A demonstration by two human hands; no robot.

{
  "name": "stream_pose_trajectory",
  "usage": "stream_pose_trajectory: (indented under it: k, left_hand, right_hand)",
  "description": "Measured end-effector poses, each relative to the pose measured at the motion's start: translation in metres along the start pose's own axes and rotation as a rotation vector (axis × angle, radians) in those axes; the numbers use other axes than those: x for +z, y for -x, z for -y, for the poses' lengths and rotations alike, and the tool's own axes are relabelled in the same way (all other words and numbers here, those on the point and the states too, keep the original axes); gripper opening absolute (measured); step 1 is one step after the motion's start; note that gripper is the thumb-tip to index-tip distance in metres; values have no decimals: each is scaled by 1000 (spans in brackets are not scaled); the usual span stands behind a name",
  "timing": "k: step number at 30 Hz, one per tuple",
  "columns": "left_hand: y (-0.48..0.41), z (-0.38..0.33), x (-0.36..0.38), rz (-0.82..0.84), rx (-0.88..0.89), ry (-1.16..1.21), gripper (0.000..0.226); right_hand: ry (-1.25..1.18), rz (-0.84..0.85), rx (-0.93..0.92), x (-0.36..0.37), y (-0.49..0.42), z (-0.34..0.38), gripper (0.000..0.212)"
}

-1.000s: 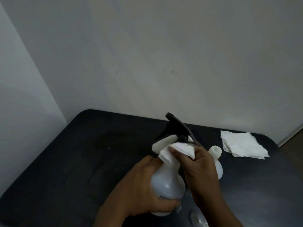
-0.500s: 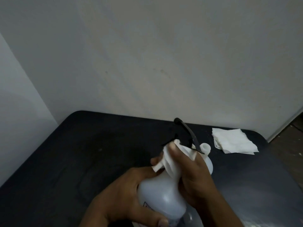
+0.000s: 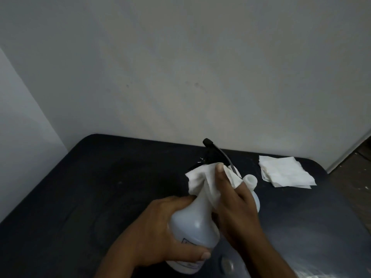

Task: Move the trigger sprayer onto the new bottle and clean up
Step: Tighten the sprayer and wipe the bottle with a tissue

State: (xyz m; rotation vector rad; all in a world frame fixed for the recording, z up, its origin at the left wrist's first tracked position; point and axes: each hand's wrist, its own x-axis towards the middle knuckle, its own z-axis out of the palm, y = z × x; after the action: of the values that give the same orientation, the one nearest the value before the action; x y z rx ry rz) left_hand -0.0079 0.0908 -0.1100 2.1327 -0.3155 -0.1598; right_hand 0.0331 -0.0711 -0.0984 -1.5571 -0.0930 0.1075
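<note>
Steadying the bottle (image 3: 193, 223) for wiping, the left hand (image 3: 160, 231) keeps its grip closed around the body. The right hand (image 3: 234, 205) pinches a tissue (image 3: 202, 181) round the neck under the sprayer (image 3: 212, 155); spare tissues (image 3: 285, 171) wait at two o'clock on the tabletop (image 3: 80, 197).

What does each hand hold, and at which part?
The left hand grips the white bottle around its body. The right hand presses a white tissue around the bottle's neck, below the black trigger sprayer.

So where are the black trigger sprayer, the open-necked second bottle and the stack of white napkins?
Black plastic trigger sprayer (image 3: 213, 155): head view, on its dark body.
Open-necked white plastic bottle (image 3: 250, 179): head view, on its bare neck.
Stack of white paper napkins (image 3: 285, 171): head view, on the top sheet.
</note>
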Motion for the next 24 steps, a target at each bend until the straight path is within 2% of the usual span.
stream_pose_trajectory:
  k: [5,10,13,15,16,18,20,24]
  left_hand:
    - [2,-2,1,-175,20,-169,80]
    - [-1,1,4,-177,1,-219,76]
    - [-2,2,4,-197,-1,-190,78]
    - [-3,1,4,-190,-5,-194,76]
    - [-3,1,4,-183,-9,-204,75]
    - [-1,2,3,-169,-20,-236,77]
    - [1,4,3,-162,-18,-278,76]
    - [4,8,1,-205,-24,-298,76]
  right_hand:
    - [-150,-45,94,4,1,-5,51]
    - [-173,-42,139,-1,-5,-9,61]
    - [-323,-1,122,-13,-10,-4,46]
    - [-459,51,85,-13,-10,1,27]
    - [-432,31,51,-13,-10,1,28]
    - [-334,-111,-40,-15,-13,2,32]
    - [-313,-162,-155,-18,-17,10,31]
    - [-155,-70,-292,-19,-20,11,24]
